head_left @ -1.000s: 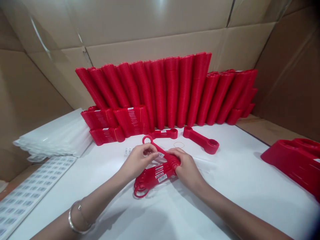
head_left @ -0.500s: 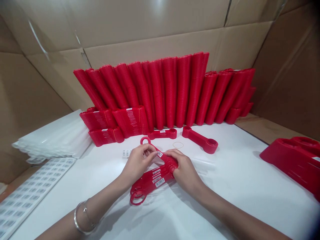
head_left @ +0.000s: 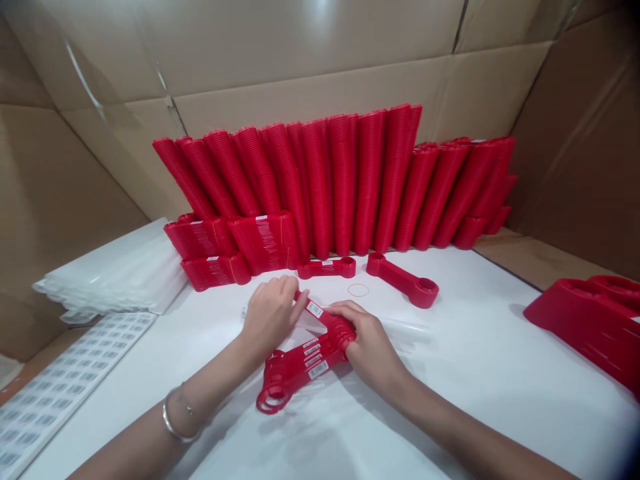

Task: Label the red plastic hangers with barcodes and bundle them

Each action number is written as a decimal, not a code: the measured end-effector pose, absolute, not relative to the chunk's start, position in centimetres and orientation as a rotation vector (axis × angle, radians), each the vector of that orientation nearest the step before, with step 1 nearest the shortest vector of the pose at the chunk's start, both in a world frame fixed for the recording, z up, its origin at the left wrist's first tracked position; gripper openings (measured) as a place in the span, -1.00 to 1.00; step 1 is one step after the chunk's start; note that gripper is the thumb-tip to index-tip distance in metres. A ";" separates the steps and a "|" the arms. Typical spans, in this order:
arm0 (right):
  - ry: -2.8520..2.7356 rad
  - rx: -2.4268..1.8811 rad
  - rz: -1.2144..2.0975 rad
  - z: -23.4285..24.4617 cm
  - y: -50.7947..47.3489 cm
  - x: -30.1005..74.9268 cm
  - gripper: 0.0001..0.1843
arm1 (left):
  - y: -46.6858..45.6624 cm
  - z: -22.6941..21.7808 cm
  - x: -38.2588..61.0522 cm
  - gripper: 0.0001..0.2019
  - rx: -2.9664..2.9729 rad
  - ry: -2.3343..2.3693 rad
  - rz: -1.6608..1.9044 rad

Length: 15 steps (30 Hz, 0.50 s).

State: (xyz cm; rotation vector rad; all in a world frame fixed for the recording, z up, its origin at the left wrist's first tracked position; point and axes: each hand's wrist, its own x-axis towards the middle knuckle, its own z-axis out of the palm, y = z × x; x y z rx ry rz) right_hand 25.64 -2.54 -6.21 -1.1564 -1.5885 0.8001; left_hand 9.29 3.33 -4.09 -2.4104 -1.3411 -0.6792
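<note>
A fan of several flat red plastic pieces (head_left: 295,370), each with a ring end and a white barcode label, lies on the white table (head_left: 475,373). My right hand (head_left: 367,343) pinches the right ends of the fan together. My left hand (head_left: 273,313) is closed on the far end of the topmost red piece (head_left: 320,313), which angles away from the others. A silver bracelet sits on my left wrist.
Tall rows of stacked red pieces (head_left: 345,180) lean on the cardboard wall behind. Banded red bundles (head_left: 235,243), two loose red pieces (head_left: 400,280) and a rubber band (head_left: 358,290) lie beyond my hands. Clear bags (head_left: 115,273) and label sheets (head_left: 60,393) lie left; a red stack (head_left: 590,327) lies right.
My left hand has slid up over the ring end of the topmost piece, covering it. The fan has spread a little toward me. My right hand has stayed in place.
</note>
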 end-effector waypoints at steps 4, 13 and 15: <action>-1.572 -1.152 0.796 -6.1 -2.3 26.0 -0.36 | 4.1 -3.2 8.3 -0.79 -2.536 -1.482 -1.045; -1.531 -1.191 0.729 -6.2 -1.6 26.7 -0.45 | 4.4 -3.3 8.1 -0.89 -2.738 -1.656 -1.559; -1.515 -1.204 0.708 -6.2 -1.3 27.0 -0.47 | 4.0 -3.2 8.1 -0.91 -2.786 -1.601 -1.439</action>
